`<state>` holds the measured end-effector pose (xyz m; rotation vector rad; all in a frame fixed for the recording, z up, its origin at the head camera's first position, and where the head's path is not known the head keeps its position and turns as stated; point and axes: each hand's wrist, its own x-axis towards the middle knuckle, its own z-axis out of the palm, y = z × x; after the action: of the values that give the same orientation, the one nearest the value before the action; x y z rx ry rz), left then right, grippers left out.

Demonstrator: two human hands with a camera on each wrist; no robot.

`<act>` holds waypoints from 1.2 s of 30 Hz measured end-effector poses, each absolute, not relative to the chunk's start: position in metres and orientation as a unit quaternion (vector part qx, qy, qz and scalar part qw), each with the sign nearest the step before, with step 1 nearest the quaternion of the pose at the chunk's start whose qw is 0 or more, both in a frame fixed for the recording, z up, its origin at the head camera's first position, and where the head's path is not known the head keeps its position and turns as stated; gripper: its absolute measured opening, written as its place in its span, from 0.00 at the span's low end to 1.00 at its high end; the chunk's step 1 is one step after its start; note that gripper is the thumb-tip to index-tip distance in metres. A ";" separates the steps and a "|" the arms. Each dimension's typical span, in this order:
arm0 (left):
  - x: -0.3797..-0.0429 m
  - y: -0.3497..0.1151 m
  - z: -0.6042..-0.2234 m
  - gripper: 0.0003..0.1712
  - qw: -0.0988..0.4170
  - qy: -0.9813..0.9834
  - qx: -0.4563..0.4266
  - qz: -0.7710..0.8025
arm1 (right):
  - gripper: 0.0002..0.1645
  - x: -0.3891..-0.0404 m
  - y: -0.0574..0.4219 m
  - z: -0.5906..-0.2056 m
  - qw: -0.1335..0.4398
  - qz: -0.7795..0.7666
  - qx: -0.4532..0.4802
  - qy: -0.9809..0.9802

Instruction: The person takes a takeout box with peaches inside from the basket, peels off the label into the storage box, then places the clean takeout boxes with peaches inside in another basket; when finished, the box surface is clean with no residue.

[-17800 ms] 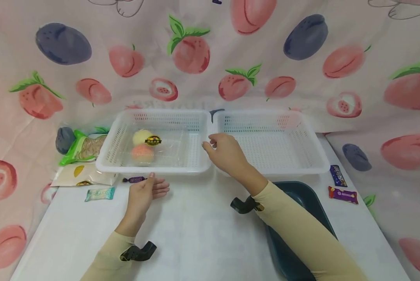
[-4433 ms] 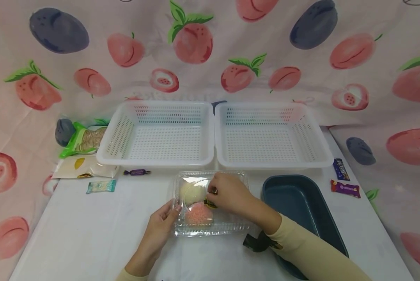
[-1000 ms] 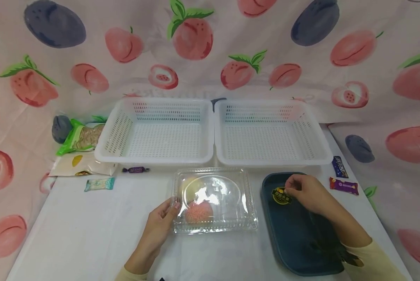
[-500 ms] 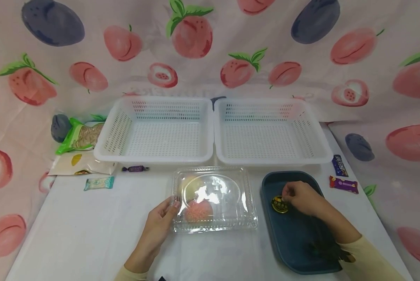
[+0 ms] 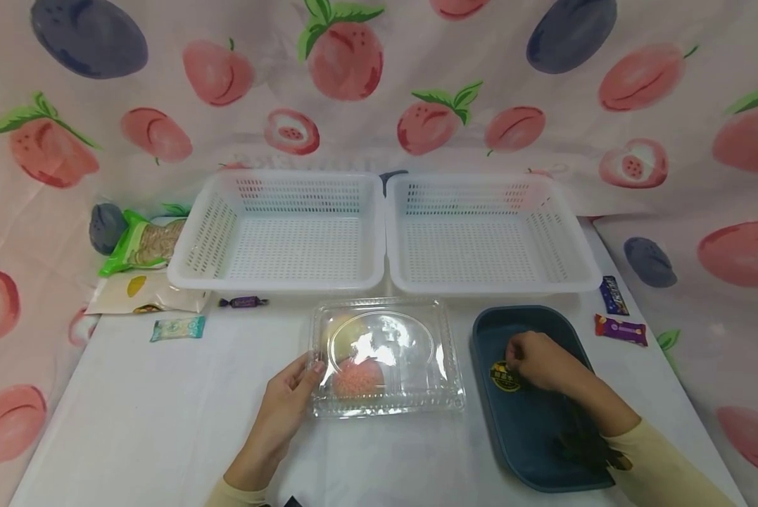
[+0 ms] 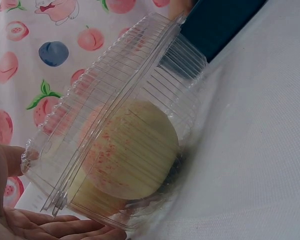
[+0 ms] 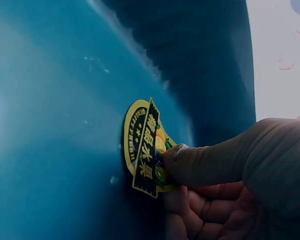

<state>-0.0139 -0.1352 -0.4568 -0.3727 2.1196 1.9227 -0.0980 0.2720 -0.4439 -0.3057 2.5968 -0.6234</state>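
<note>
A clear plastic clamshell box [image 5: 417, 391] lies on the white table in front of me. Inside are two round, peach-like fruits, one pink [image 5: 358, 379] and one pale yellow [image 5: 347, 334]. My left hand [image 5: 283, 405] grips the box's left edge, thumb on the lid and fingers below, as the left wrist view shows. Between thumb and fingers, my right hand [image 5: 546, 362] pinches a black-and-gold sticker [image 5: 504, 377] low in the dark teal tray [image 5: 537, 451]. In the right wrist view the sticker [image 7: 145, 142] is right at the tray's surface, its right part covered by the thumb [image 7: 205, 162].
Two white plastic baskets stand behind, the left basket [image 5: 277, 285] and the right basket [image 5: 493, 287]. Left lie a green bag [image 5: 144, 243], a cream bag [image 5: 150, 292] and two wrapped sweets. Two snack bars, blue [image 5: 614, 296] and purple [image 5: 621, 329], lie right.
The box has gone from the left basket to the table. The sticker has come off its lid and moved right into the tray with my right hand, which has lowered slightly.
</note>
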 end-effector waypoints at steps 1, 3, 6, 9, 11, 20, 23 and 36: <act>-0.014 -0.135 -0.457 0.39 0.128 0.728 -0.127 0.662 | 0.08 -0.098 0.271 -0.445 0.223 -0.225 -0.109 0.942; -0.014 -0.135 -0.457 0.39 0.128 0.727 -0.125 0.663 | 0.09 -0.096 0.270 -0.447 0.223 -0.220 -0.104 0.944; -0.014 -0.135 -0.457 0.38 0.128 0.727 -0.125 0.663 | 0.10 -0.094 0.267 -0.449 0.216 -0.203 -0.108 0.949; -0.015 -0.134 -0.457 0.38 0.128 0.730 -0.125 0.660 | 0.10 -0.092 0.263 -0.448 0.205 -0.179 -0.119 0.955; -0.015 -0.134 -0.457 0.38 0.129 0.731 -0.125 0.659 | 0.10 -0.090 0.261 -0.448 0.194 -0.161 -0.125 0.959; -0.015 -0.133 -0.457 0.38 0.129 0.732 -0.126 0.657 | 0.09 -0.087 0.256 -0.444 0.134 -0.101 -0.144 0.975; -0.015 -0.133 -0.457 0.37 0.129 0.731 -0.128 0.658 | 0.08 -0.088 0.257 -0.444 0.145 -0.112 -0.146 0.972; -0.014 -0.133 -0.456 0.36 0.125 0.733 -0.135 0.655 | 0.08 -0.092 0.259 -0.447 0.225 -0.165 -0.147 0.949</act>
<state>-0.0138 -0.1334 -0.4557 -0.3939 2.1364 1.9070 -0.0920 0.2586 -0.4467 -0.4068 2.6180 -0.4546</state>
